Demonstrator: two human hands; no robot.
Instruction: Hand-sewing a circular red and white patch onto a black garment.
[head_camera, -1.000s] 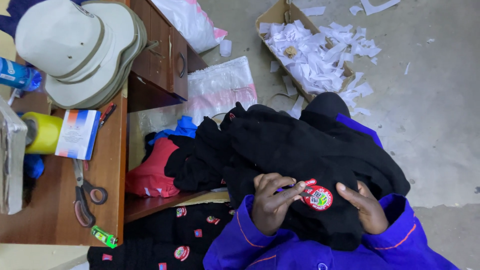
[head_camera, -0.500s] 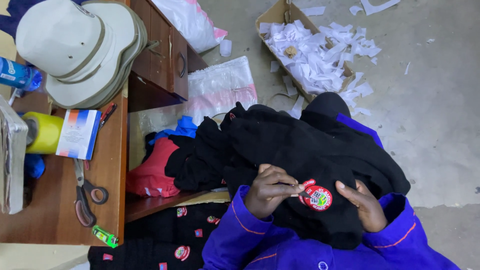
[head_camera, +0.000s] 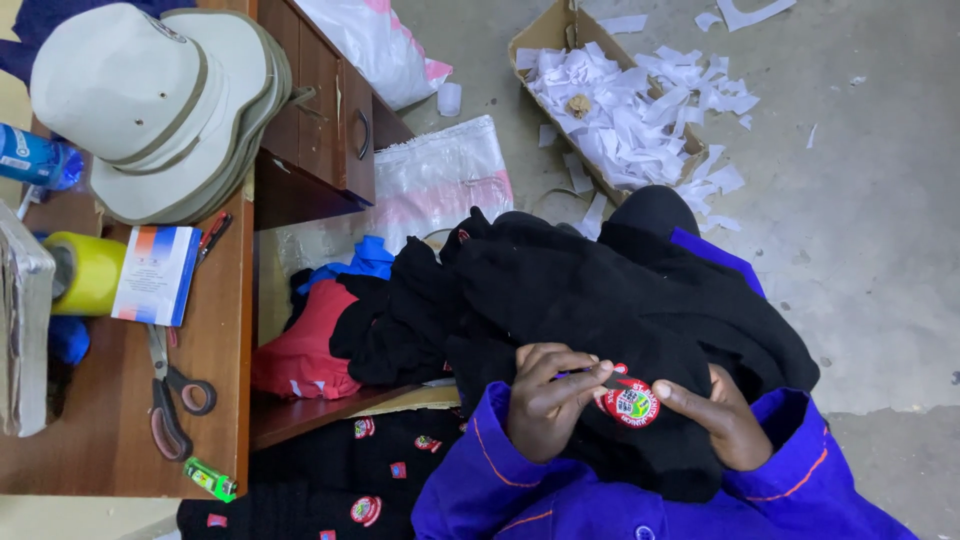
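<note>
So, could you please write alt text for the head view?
Both hands, left hand and right hand, press a round red badge onto a black garment in the person's lap. Beside them, a wooden desk holds scissors and stacked hats.

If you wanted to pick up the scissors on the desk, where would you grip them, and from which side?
Probably by the handle loops: the scissors lie flat on the wooden desk, loops toward the near edge, blades pointing away under the booklet. Come from above at the near end, hooking the exposed loops.
</note>
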